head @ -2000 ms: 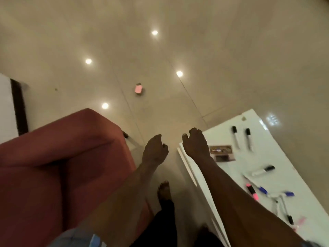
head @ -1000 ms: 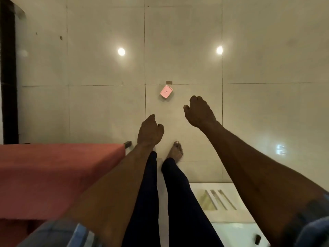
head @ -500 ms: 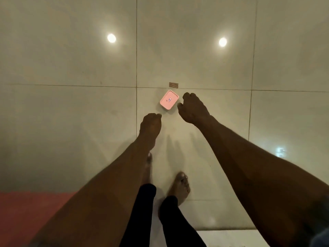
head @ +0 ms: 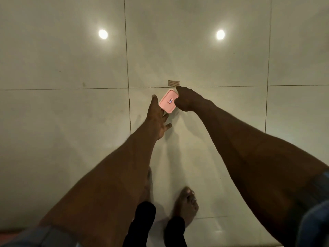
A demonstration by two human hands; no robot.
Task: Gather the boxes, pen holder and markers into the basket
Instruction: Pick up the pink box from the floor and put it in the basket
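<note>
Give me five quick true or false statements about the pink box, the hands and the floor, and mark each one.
1. The pink box is on a tiled floor. True.
2. The right hand is far from the box. False: it is at the box's right edge.
3. The left hand reaches the box's left side with fingers extended. True.
4. The basket sits beside the box. False: no basket is in view.
5. A small brownish patch lies just beyond the box. True.

box on floor, between hands
</note>
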